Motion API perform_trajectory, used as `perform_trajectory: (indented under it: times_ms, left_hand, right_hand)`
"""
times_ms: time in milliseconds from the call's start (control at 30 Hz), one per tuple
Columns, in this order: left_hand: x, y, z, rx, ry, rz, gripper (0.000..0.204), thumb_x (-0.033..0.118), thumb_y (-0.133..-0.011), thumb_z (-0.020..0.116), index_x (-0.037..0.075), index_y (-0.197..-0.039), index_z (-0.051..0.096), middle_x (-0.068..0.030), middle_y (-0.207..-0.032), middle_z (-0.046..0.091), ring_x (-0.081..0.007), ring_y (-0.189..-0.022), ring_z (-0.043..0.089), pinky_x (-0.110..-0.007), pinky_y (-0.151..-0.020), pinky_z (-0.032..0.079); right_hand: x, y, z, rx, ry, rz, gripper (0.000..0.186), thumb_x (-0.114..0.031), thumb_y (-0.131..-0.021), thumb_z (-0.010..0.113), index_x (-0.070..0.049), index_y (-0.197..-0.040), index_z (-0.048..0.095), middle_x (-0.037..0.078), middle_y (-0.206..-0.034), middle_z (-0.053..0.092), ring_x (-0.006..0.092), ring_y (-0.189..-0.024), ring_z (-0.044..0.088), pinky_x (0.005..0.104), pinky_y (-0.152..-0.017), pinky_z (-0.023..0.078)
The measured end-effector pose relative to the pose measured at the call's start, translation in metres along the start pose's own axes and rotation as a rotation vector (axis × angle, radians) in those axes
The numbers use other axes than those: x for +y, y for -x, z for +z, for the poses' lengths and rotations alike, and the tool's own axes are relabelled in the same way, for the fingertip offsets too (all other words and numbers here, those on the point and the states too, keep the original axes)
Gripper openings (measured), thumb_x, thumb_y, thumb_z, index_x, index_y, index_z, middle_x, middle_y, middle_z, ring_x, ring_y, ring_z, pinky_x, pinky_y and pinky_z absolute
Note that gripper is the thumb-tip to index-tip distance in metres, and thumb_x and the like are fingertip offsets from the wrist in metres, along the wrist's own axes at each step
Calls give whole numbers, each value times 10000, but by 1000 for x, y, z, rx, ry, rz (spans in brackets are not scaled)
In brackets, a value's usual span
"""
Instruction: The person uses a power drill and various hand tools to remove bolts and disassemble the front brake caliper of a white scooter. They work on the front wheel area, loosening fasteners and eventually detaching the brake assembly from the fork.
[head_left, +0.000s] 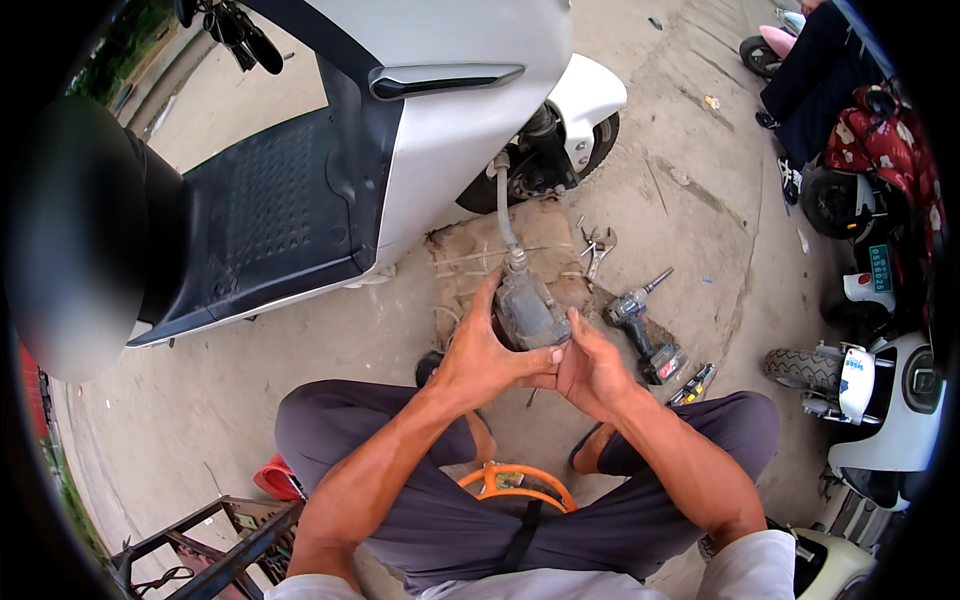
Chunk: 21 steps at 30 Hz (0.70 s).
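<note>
Both my hands are wrapped round a dirty grey box-shaped part (532,318) with rounded edges. My left hand (478,345) grips its left side and near end, thumb stretched across. From the right, my right hand (592,370) closes on its near right corner, the fingertips partly hidden underneath. A grey hose (507,205) runs from the part's far end up to the front of a white scooter (470,130). Below the part lies a flattened brown sack-like bundle (465,255). Just right of my hands a cordless power driver (640,330) with a long bit rests on the ground.
An adjustable wrench (600,255) lies beyond the driver, and a small multicoloured tool (693,385) near my right knee. Parked scooters (890,400) and another person's dark-trousered legs (815,85) are at right. A metal frame (215,540) stands lower left; an orange ring-shaped seat (520,470) is between my legs.
</note>
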<state>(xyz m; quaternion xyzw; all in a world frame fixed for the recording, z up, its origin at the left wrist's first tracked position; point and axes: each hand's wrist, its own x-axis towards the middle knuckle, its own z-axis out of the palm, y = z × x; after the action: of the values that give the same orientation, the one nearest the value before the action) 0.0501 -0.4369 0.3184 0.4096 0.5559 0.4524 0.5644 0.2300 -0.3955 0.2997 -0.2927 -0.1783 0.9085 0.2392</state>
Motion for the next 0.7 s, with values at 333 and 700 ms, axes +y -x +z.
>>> perform_trajectory:
  times_ms: [333,700]
  left_hand:
    - [-4,8,-16,211,-452,38,1200,320,-660,911,-98,-1515,180,-318,-1468,408,-391,-1368,444,-421,-1143,367]
    - [-34,-15,-32,218,-494,30,1203,326,-682,903,-63,-1529,144,-338,-1464,414,-430,-1354,457,-440,-1138,373]
  right_hand:
    - [51,-15,-98,157,1388,-26,170,-154,-887,659,-22,-986,704,115,-785,698,249,-790,702,357,-708,549]
    - [104,-70,-190,13,2462,-57,337,-165,-962,507,-162,-1275,631,115,-1297,588,312,-1268,522,463,-966,455]
